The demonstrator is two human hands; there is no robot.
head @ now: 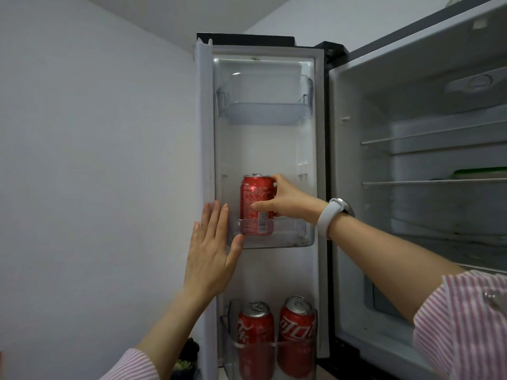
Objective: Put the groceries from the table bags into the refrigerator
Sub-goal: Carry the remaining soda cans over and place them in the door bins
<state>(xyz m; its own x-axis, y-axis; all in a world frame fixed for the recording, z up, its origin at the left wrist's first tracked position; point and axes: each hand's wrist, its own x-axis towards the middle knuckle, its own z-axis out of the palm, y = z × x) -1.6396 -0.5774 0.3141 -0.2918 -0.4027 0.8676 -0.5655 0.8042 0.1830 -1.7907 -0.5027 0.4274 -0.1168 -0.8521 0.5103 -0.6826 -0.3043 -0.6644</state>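
The refrigerator door (274, 149) stands open in front of me. A red cola can (256, 196) sits upright in the clear middle door bin (296, 237). My right hand (290, 200) grips the can from its right side, thumb across the front. My left hand (211, 250) lies flat with straight fingers against the door's left edge, its thumb touching the bin's front corner. Two more red cola cans (256, 327) (296, 322) stand side by side in the lower door bin (274, 349).
An empty clear bin (263, 111) hangs at the top of the door. The refrigerator's inside (411, 187) is open on the right, with wire shelves and something green (480, 172) on one. A white wall (96, 160) is close on the left.
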